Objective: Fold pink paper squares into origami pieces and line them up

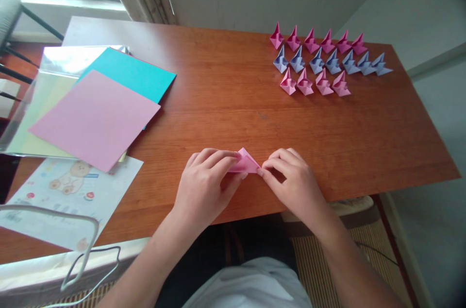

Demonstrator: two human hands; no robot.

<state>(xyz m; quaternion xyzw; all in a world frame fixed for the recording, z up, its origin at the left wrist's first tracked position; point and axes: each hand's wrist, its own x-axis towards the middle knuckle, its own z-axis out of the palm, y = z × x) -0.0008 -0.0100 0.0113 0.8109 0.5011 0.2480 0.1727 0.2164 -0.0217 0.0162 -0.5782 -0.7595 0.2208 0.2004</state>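
A small folded piece of pink origami paper (246, 162) is held between my two hands, close to the front edge of the wooden table. My left hand (209, 177) grips its left side, with the thumb below and the fingers over the top. At the paper's right corner, my right hand (289, 174) pinches the tip between thumb and forefinger. The fingers cover the paper's left part, so its full shape is hidden.
Rows of folded paper figures in dark pink (311, 42), pale blue (316, 61) and light pink (323, 82) stand at the back right. Left lie pink sheets (98, 118), turquoise paper (134, 75), a clear plastic packet (54, 62) and a bear-printed sheet (73, 201). A white cable (89, 245) hangs at front left.
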